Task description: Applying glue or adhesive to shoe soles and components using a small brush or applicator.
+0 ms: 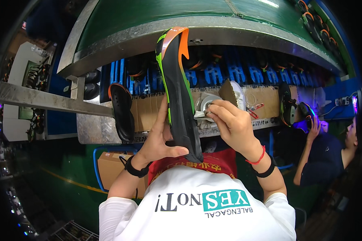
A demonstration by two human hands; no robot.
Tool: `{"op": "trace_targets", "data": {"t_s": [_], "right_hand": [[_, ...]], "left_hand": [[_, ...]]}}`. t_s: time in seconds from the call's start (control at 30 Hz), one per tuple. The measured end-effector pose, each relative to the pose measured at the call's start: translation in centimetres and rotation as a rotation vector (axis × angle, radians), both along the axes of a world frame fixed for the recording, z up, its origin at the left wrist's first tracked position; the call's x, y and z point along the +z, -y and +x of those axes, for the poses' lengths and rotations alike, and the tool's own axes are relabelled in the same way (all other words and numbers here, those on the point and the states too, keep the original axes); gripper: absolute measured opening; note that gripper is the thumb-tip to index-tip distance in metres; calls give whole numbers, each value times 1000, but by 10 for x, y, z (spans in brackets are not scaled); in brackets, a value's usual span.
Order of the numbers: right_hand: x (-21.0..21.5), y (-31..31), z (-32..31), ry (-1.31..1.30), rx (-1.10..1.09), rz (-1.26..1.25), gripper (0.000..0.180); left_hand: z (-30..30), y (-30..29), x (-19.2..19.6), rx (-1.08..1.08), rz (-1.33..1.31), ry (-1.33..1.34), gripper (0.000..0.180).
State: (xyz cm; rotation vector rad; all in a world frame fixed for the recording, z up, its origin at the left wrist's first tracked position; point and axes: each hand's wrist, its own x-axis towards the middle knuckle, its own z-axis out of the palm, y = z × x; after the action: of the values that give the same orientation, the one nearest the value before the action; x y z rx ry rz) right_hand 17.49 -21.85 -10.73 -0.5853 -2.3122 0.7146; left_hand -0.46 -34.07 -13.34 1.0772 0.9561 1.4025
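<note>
Shoe sole (177, 96) is running lengthwise down the centre of the frame, and we're gripping its lower part in our left hand (155, 142), thumb on the near face, fingers wrapping the left edge. Our right hand (233, 124) is pinching a small pale piece (201, 115) just beside the sole; we're not managing to tell what it is. We're guessing the sole's light, bendy, rubbery-grippy and tough, so we're favouring the side edges over that thin-looking orange end (184, 42) at upper centre.
</note>
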Motion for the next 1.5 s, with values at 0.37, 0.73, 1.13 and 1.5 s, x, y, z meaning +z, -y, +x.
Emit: {"op": "trace_targets", "data": {"t_s": [0.37, 0.73, 1.13, 1.5], "right_hand": [[-1, -4, 6, 66, 126, 141, 16], [-2, -18, 44, -213, -127, -435, 11], [-5, -16, 138, -596, -522, -603, 12], [-32, 22, 220, -686, -860, -682, 11]], "left_hand": [[2, 2, 6, 13, -44, 31, 118], [-1, 2, 19, 83, -53, -530, 61], [78, -67, 13, -242, 3, 240, 105], [154, -146, 32, -593, -81, 411, 88]]}}
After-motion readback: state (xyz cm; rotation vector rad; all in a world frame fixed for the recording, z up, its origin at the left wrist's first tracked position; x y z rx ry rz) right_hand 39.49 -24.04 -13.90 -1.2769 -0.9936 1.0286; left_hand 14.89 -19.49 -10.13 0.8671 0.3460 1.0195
